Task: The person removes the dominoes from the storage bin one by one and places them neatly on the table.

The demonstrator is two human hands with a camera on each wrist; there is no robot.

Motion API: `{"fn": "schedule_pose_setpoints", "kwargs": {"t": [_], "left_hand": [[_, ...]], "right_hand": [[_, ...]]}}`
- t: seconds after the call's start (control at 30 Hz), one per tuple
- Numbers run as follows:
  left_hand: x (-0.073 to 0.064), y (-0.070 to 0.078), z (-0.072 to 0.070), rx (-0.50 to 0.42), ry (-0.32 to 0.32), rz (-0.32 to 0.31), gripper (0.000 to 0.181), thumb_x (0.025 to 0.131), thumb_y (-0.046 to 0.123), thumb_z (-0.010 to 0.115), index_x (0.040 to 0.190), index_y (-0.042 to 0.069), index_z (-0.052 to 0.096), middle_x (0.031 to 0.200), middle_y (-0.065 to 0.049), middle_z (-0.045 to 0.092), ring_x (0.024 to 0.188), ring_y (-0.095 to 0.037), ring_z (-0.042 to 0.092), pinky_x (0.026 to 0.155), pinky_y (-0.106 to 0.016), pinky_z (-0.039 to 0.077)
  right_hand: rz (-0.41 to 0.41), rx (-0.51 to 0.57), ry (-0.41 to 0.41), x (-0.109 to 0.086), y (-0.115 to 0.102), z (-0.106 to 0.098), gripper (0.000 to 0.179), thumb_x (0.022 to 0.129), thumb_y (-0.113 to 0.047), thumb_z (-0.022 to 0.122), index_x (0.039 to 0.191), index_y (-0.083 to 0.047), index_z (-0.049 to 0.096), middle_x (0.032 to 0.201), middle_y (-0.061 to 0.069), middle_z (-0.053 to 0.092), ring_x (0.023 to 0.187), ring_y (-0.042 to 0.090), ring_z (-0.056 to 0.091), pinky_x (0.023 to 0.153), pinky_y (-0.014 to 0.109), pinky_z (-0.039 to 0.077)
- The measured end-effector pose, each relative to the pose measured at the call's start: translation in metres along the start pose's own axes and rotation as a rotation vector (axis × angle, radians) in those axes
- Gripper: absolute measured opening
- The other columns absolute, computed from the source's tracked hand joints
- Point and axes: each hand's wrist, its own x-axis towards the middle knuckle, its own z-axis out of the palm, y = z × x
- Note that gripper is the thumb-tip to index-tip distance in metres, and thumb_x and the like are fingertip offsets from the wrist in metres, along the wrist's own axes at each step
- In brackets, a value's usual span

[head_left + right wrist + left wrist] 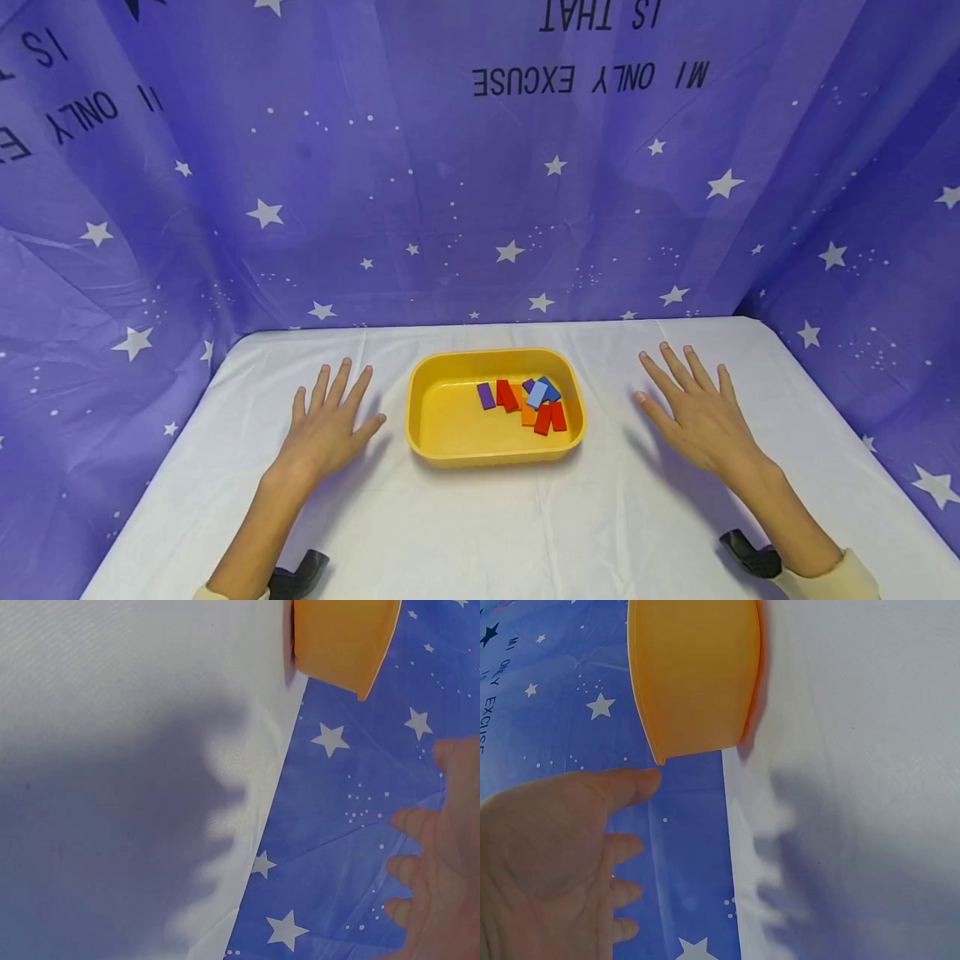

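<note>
A yellow tray [450,425] stands on the white-covered table, holding several flat rectangular blocks in its right half. Among them are a purple block [486,396], red blocks [543,418], an orange block [528,415], a light blue block [536,394] and a darker blue block [551,389]; some overlap. To the tray's left my left hand [322,429] hovers with fingers spread, touching nothing. My right hand [701,417] hovers likewise on the right, farther from the tray. Both wrist views show the tray's outer wall [694,675] beyond the hand, and the hand's shadow on the cloth.
A white cloth [480,533] covers the table. Purple-blue curtains [450,208] with white stars and printed lettering hang behind the table and along both sides. A black strap piece [300,575] shows by the left wrist, another [750,554] by the right.
</note>
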Motion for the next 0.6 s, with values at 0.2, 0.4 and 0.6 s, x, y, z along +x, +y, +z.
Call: {"fn": "schedule_pose_setpoints", "kwargs": {"t": [0.2,0.4,0.6], "left_hand": [[0.001,0.001,-0.002,-0.046,0.089,0.052,0.071,0.1,0.039,0.057,0.156,0.005,0.029,0.159,-0.026,0.022,0.145,-0.046,0.017,0.112,-0.066,0.014],[0.009,0.01,-0.001,-0.206,0.146,0.085,0.066,0.098,0.03,0.064,0.152,0.005,0.037,0.148,-0.023,0.043,0.135,-0.042,0.04,0.106,-0.061,0.034],[0.023,0.023,0.004,-0.314,0.141,0.145,0.061,0.095,0.022,0.068,0.148,0.003,0.044,0.144,-0.02,0.049,0.126,-0.038,0.051,0.103,-0.056,0.041]], "right_hand": [[0.001,0.018,-0.031,0.001,-0.001,0.0,0.061,0.106,-0.047,0.039,0.157,-0.015,0.033,0.162,0.019,0.022,0.147,0.045,0.011,0.109,0.072,-0.003],[-0.007,0.033,-0.062,0.003,-0.003,0.0,0.059,0.107,-0.045,0.036,0.157,-0.014,0.034,0.162,0.017,0.021,0.148,0.044,0.011,0.109,0.072,-0.002],[-0.011,0.046,-0.082,0.005,-0.007,0.002,0.057,0.108,-0.043,0.034,0.157,-0.014,0.033,0.162,0.017,0.023,0.148,0.043,0.011,0.109,0.071,-0.004]]}}
